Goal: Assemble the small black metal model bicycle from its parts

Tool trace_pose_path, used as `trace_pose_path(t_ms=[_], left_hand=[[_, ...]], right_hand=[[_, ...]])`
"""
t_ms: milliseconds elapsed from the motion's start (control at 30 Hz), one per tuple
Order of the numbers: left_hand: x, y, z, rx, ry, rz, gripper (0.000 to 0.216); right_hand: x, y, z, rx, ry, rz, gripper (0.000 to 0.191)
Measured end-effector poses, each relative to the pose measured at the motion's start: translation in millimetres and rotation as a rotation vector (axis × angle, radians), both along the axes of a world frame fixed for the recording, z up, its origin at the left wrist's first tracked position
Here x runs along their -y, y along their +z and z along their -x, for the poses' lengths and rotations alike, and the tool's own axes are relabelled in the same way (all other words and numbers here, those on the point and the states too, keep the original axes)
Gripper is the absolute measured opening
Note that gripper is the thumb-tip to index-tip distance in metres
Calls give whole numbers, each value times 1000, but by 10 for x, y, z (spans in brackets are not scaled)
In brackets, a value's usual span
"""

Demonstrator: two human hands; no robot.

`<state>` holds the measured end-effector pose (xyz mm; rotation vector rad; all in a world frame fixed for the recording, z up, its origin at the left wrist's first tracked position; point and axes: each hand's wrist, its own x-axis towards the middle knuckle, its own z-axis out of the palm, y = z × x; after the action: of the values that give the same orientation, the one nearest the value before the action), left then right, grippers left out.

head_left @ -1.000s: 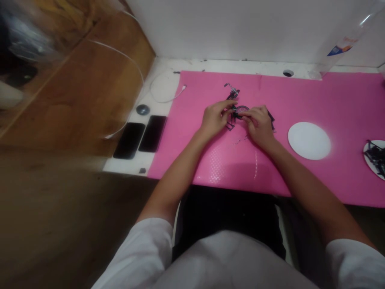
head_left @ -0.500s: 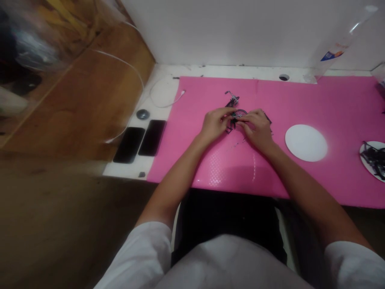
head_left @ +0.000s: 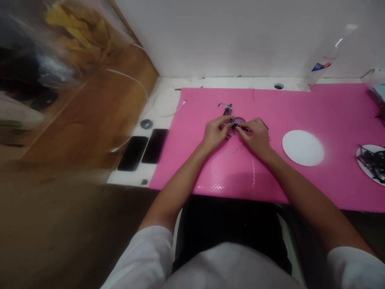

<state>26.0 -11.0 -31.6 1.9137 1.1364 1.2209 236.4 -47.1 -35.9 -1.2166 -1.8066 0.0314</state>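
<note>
Over the pink mat [head_left: 204, 100] my two hands meet at a small spoked wheel [head_left: 239, 120] of what looks like a miniature bicycle. My left hand [head_left: 215, 131] pinches dark parts at the wheel's left side with thumb and forefinger. From the right, my right hand [head_left: 255, 134] grips the dark piece by the wheel's lower edge, its fingertips close to the left ones. Just beyond my left fingers lies a dark part with a silver handlebar [head_left: 225, 106]. Tiny bits [head_left: 237, 149] lie on the mat between my wrists. The fingers hide much of the held pieces.
A white round plate [head_left: 303, 147] stands right of my hands; another plate [head_left: 362, 166] farther right carries black parts. Two dark phones [head_left: 132, 153] lie at the left edge beside a round object [head_left: 146, 124] and a white cable [head_left: 168, 115]. A clear bottle [head_left: 331, 56] stands back right.
The camera view has shifted slightly, so the table sits lower in the picture. Both hands stay at the wheel, with small finger movements; the right fingertips have drawn in closer together.
</note>
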Motion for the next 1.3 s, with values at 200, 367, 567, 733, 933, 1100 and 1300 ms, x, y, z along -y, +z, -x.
trace_pose_path(t_ms=[200,367,567,733,933,1100,1300], left_hand=[[24,-3,-5,24,16,-58,25],[24,-9,-15,20,27,-64,24],[39,-41,-34,46,36,-45,21],[21,-123,-36,115,25,-52,22],[8,-134,-66,114,37,18,22],[0,-146,-77,105,23,24,23],[-1,-134,-75,94,17,28,26]], right_hand=[[31,2,57,-65,-46,-67,19],[29,-7,71,-113,-71,-45,22],[37,5,70,-119,-87,-77,21],[42,4,89,-140,-73,-83,22],[53,-7,120,-142,-102,-121,18],[51,7,118,-142,-85,-139,16],[37,26,99,-141,-49,-146,16]])
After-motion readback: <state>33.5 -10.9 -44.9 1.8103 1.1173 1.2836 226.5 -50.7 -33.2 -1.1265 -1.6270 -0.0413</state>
